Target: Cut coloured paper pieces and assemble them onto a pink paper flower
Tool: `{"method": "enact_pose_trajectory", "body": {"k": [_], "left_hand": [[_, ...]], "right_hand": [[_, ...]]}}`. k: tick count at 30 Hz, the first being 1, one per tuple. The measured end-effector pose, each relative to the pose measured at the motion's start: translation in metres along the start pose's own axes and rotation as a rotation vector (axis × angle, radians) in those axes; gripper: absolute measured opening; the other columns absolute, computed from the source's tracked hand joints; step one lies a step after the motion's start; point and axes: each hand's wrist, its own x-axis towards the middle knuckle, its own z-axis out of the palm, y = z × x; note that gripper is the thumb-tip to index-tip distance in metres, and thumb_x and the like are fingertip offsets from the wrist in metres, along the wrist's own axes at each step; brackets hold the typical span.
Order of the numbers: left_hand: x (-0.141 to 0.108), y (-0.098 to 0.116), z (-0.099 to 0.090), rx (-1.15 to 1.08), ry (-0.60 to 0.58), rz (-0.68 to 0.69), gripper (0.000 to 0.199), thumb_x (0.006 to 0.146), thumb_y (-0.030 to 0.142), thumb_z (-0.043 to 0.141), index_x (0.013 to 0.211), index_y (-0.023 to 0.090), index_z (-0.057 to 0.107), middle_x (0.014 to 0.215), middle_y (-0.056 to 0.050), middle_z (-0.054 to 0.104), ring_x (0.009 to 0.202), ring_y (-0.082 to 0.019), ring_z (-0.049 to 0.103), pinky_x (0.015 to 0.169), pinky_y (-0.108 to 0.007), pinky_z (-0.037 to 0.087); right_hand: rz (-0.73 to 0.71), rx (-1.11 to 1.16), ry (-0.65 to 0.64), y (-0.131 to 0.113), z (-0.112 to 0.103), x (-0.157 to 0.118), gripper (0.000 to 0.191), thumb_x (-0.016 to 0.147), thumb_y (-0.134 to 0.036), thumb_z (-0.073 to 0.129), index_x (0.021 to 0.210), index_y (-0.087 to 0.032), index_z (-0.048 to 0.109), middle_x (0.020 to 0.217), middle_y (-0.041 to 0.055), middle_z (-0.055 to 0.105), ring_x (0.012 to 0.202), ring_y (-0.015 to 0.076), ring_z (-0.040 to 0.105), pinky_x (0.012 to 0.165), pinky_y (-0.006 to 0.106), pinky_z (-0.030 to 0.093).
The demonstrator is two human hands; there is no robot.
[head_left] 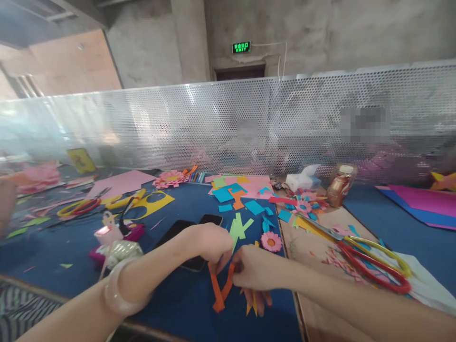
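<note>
An orange paper strip (pixel 219 302), folded into a V with its point toward me, spans my two hands over the blue table. The fingers of my left hand (pixel 216 242) pinch its left end. At its other end, my right hand (pixel 254 268) grips it between thumb and fingers. Yellow pointed paper pieces (pixel 251 304) show beneath the right hand's lower fingers; whether they are held is unclear. Light green paper strips (pixel 239 227) lie just beyond both hands. A pink paper flower with an orange centre (pixel 271 242) rests beside the right hand.
Black phones (pixel 178 232) lie under my left forearm. Large scissors with red and yellow handles (pixel 377 266) lie at right; another pair (pixel 81 204) is at left. A drink bottle (pixel 341 186) stands before the perforated metal screen (pixel 171 128). Blue paper scraps (pixel 254 207) lie ahead.
</note>
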Motion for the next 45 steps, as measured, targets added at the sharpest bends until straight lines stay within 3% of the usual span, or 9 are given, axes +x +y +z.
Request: {"method": "enact_pose_trajectory", "body": {"k": [6,11,14,16,22,30,37,41,45], "left_hand": [[-0.004,0.01,0.006,0.067,0.114,-0.066,0.019,0.064,0.007,0.063,0.073,0.021,0.071,0.076,0.0,0.071,0.071,-0.019,0.064,0.047,-0.022,0.036],[-0.009,0.007,0.026,0.088,0.464,-0.06,0.026,0.072,0.006,0.055,0.091,0.021,0.063,0.083,-0.003,0.066,0.076,-0.021,0.063,0.059,-0.026,0.045],[-0.013,0.011,0.042,0.035,0.561,0.049,0.02,0.081,0.015,0.05,0.098,0.02,0.06,0.092,-0.005,0.064,0.085,-0.02,0.061,0.071,-0.029,0.047],[-0.015,0.017,0.053,0.0,0.604,0.132,0.023,0.084,0.02,0.047,0.105,0.02,0.057,0.104,-0.007,0.062,0.098,-0.02,0.057,0.083,-0.031,0.044],[-0.022,0.034,0.073,-0.03,0.589,0.108,0.038,0.086,0.026,0.046,0.123,0.018,0.047,0.128,-0.007,0.05,0.117,-0.023,0.045,0.099,-0.037,0.035],[-0.008,0.043,0.092,-0.021,0.552,-0.038,0.045,0.088,0.029,0.039,0.131,0.015,0.039,0.135,-0.011,0.041,0.115,-0.027,0.047,0.094,-0.037,0.039],[0.007,0.048,0.05,-0.017,0.673,-0.111,0.039,0.09,0.026,0.032,0.124,0.014,0.046,0.125,-0.012,0.052,0.108,-0.025,0.053,0.089,-0.037,0.042],[0.037,0.034,0.014,-0.263,0.775,-0.248,0.042,0.088,0.042,0.034,0.118,0.017,0.05,0.109,-0.01,0.063,0.099,-0.025,0.058,0.081,-0.036,0.045],[0.07,0.017,-0.003,-0.493,0.87,-0.211,0.042,0.087,0.045,0.035,0.115,0.017,0.049,0.101,-0.005,0.066,0.087,-0.016,0.062,0.072,-0.024,0.046]], "right_hand": [[-0.049,-0.217,-0.075,-0.01,-0.018,-0.002,0.033,0.07,-0.016,0.043,0.097,-0.012,0.063,0.044,-0.0018,0.055,0.029,0.0084,0.048,0.029,0.014,0.033],[-0.116,-0.351,0.259,0.013,-0.042,-0.015,0.024,0.079,-0.034,0.045,0.085,-0.017,0.062,0.054,-0.0022,0.058,0.029,0.0065,0.046,0.033,0.016,0.034],[-0.108,-0.603,0.625,0.038,-0.073,-0.018,0.019,0.079,-0.024,0.045,0.074,-0.017,0.062,0.058,0.0011,0.06,0.051,0.0118,0.056,0.05,0.02,0.04],[-0.101,-0.647,0.678,0.055,-0.091,-0.015,0.017,0.079,-0.016,0.045,0.076,-0.015,0.062,0.073,0.0052,0.064,0.066,0.0146,0.058,0.061,0.024,0.041],[-0.135,-0.74,0.679,0.088,-0.105,0.012,0.02,0.074,-0.022,0.06,0.091,-0.011,0.063,0.093,0.0113,0.059,0.088,0.0203,0.055,0.077,0.028,0.04],[-0.214,-0.687,0.73,0.097,-0.1,0.021,0.022,0.079,-0.011,0.045,0.074,-0.014,0.066,0.082,0.0085,0.057,0.087,0.0187,0.052,0.08,0.029,0.036],[-0.205,-0.294,0.783,0.092,-0.099,0.003,0.025,0.08,-0.026,0.043,0.078,-0.013,0.065,0.076,0.0066,0.062,0.073,0.0168,0.057,0.067,0.028,0.043],[-0.166,-0.03,0.731,0.088,-0.09,0.005,0.033,0.081,-0.034,0.043,0.097,-0.012,0.06,0.081,0.0072,0.067,0.07,0.0147,0.062,0.055,0.022,0.047],[-0.146,0.052,0.759,0.087,-0.082,0.006,0.032,0.081,-0.033,0.041,0.094,-0.01,0.059,0.08,0.0081,0.067,0.07,0.0143,0.062,0.055,0.022,0.046]]}}
